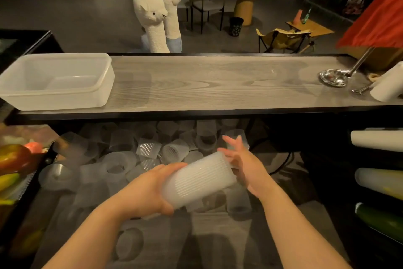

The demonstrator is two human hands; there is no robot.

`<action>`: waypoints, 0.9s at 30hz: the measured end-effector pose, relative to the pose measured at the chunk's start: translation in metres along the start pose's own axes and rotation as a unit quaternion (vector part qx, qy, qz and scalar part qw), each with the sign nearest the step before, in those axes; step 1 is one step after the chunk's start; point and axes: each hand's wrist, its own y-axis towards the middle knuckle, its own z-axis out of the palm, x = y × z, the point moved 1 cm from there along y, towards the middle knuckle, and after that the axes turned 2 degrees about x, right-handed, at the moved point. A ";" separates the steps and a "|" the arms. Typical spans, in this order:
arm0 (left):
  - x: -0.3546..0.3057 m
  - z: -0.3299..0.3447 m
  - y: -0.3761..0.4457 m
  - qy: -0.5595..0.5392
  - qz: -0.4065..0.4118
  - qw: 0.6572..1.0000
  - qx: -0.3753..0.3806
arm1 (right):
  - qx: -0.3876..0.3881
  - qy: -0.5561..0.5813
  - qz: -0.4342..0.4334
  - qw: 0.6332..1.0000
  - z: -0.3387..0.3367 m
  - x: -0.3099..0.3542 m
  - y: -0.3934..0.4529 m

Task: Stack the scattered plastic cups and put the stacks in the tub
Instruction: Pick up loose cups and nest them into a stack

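My left hand grips a stack of ribbed translucent plastic cups, held on its side at a slant. My right hand rests against the stack's upper right end with its fingers spread. Several loose cups lie scattered on the lower work surface under and beyond my hands. The white translucent tub sits on the raised wooden counter at the far left and looks empty.
The raised wooden counter runs across the view above the cups. A metal dish and a paper roll stand at its right end. Fruit lies at the left, and rolls and bottles on shelves at the right.
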 end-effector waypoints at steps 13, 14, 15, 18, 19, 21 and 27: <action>0.043 -0.020 -0.032 -0.016 -0.083 0.994 -0.066 | -0.189 -0.284 0.245 0.908 -0.005 -0.114 0.011; 0.045 -0.020 -0.035 -0.017 -0.085 0.994 -0.065 | -0.197 -0.206 0.213 0.935 -0.005 -0.106 0.010; 0.049 -0.020 -0.037 -0.018 -0.087 0.994 -0.063 | -0.196 -0.122 0.168 0.958 -0.004 -0.094 0.009; 0.054 -0.021 -0.045 -0.025 -0.087 0.994 -0.055 | -0.170 0.017 0.030 0.985 0.003 -0.045 0.007; 0.055 -0.022 -0.048 -0.029 -0.086 0.995 -0.053 | -0.161 0.032 -0.015 0.986 0.006 -0.028 0.005; 0.057 -0.026 -0.053 -0.033 -0.082 0.995 -0.054 | -0.107 0.032 -0.085 0.990 0.017 0.001 0.001; 0.063 -0.037 -0.068 -0.038 -0.061 0.996 -0.060 | 0.080 -0.155 -0.106 0.979 0.066 0.043 0.000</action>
